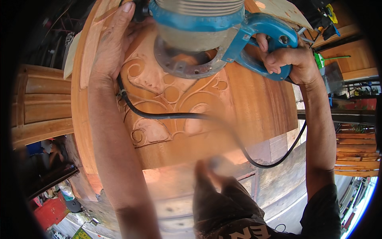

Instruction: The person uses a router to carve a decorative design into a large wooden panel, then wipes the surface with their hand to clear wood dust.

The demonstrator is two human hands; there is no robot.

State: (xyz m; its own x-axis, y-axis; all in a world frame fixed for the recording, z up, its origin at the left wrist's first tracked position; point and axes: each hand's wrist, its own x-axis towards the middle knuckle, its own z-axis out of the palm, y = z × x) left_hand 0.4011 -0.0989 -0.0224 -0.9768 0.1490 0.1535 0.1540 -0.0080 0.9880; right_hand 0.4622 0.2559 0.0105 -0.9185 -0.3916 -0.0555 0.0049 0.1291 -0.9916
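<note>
Router (199, 36) sits base-down on the carved panel (254, 103), its top cut off by the upper edge. The right hand (288, 59) is clamped round the blue rear handle, fingers wrapped tight. The left hand (115, 42) reaches to the router's other side; its fingertips are hidden behind the body, so whether it grips a knob cannot be told. A black cord (179, 116) crosses the carving and blurs toward the lower right. The bit is hidden inside the base ring.
</note>
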